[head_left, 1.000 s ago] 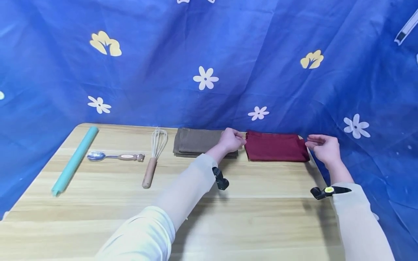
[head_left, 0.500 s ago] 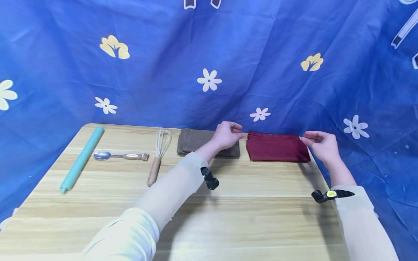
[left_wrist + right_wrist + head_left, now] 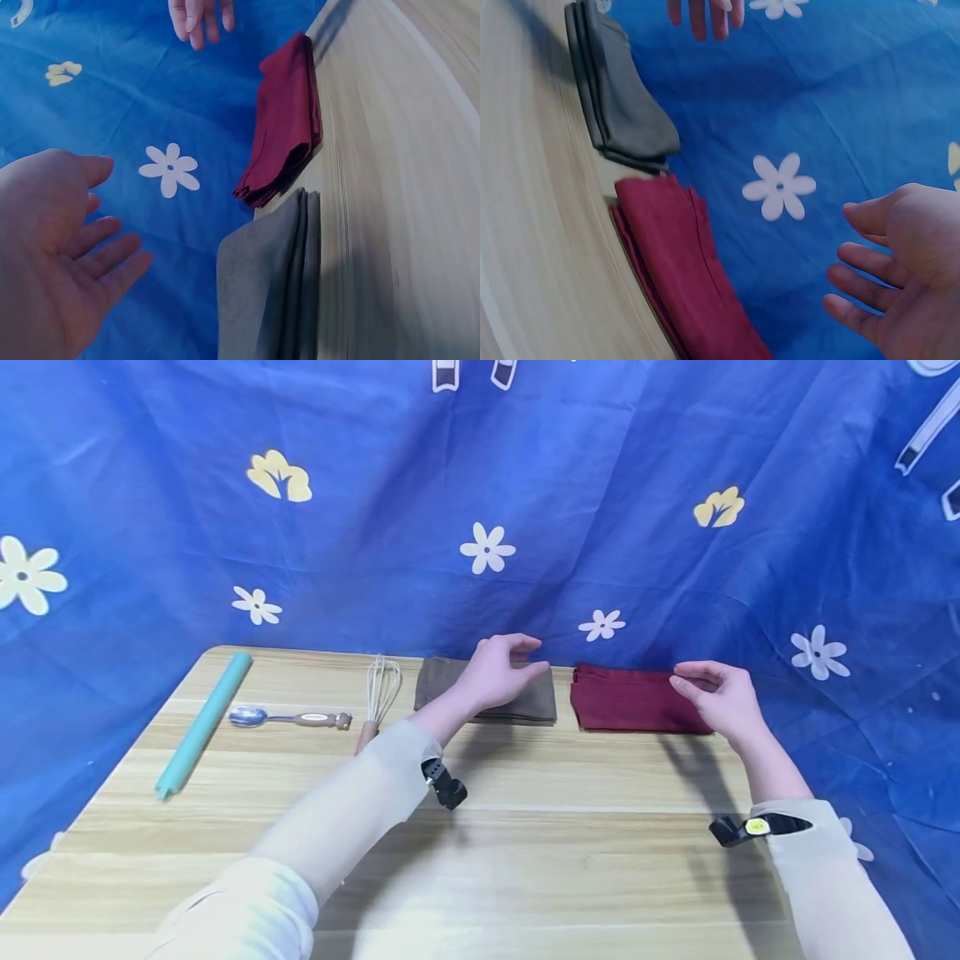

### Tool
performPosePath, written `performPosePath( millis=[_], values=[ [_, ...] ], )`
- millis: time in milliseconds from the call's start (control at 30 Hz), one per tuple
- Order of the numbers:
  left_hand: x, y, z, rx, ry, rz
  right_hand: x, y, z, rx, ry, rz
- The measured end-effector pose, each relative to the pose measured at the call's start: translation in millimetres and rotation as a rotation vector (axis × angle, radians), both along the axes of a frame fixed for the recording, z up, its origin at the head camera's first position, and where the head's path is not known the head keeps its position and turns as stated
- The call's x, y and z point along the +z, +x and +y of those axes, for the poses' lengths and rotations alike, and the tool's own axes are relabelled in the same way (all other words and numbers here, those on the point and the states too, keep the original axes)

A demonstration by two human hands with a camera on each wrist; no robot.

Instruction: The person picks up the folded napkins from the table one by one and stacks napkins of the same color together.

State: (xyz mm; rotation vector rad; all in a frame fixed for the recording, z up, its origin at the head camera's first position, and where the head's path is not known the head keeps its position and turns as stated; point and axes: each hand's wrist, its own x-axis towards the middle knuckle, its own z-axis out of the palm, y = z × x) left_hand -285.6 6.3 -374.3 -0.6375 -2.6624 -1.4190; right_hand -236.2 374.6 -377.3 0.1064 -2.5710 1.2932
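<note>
Along the far edge of my wooden table (image 3: 570, 827), left to right: a teal roll (image 3: 201, 725), a spoon (image 3: 288, 719), a whisk (image 3: 379, 693) partly behind my left sleeve, a folded brown cloth (image 3: 517, 702), and a folded maroon cloth (image 3: 630, 706). My left hand (image 3: 498, 672) hovers over the brown cloth, fingers loosely apart, holding nothing. My right hand (image 3: 712, 693) hangs over the maroon cloth's right end, fingers spread. Only the wrist views show both palms bare and the cloths' layered folds (image 3: 289, 285).
</note>
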Motion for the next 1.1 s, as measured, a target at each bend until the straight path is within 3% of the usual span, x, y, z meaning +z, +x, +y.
performPosePath(
  millis=[267,600,867,1100],
  values=[
    [4.9,13.0,-29.5,0.028,-0.112,0.105,3.9,5.9,-27.4,0.063,0.059,0.035],
    [9.6,29.1,-64.7,0.018,-0.194,0.199,10.5,15.3,-58.3,0.119,0.085,0.068],
    [10.7,36.9,-83.3,0.029,-0.248,0.251,9.2,19.2,-71.0,0.131,0.133,0.128],
    [11.4,45.7,-97.7,0.064,-0.334,0.236,3.6,20.0,-79.3,0.166,0.225,0.232]
  ],
)
